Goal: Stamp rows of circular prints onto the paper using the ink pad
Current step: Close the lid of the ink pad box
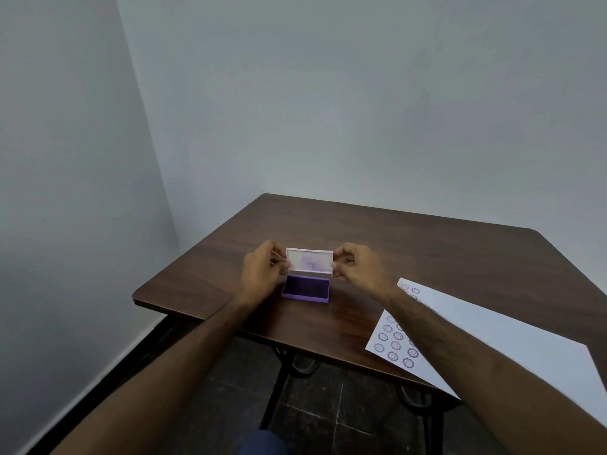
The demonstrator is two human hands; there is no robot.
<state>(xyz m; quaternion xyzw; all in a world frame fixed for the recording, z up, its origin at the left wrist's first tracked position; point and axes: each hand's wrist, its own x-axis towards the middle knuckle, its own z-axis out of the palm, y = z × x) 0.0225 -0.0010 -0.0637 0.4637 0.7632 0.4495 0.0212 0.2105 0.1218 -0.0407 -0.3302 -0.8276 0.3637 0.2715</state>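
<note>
A purple ink pad lies open on the brown table, its dark purple pad facing up. Its clear lid stands upright at the back edge, smeared with purple ink. My left hand pinches the lid's left end and my right hand pinches its right end. A white sheet of paper lies at the table's right front, hanging over the edge, with rows of round purple prints on its left part; my right forearm covers some of them. No stamp is in view.
The table stands in a corner between grey-blue walls. Its black metal legs and a dark tiled floor show beneath the front edge. A bit of blue trouser leg is at the bottom.
</note>
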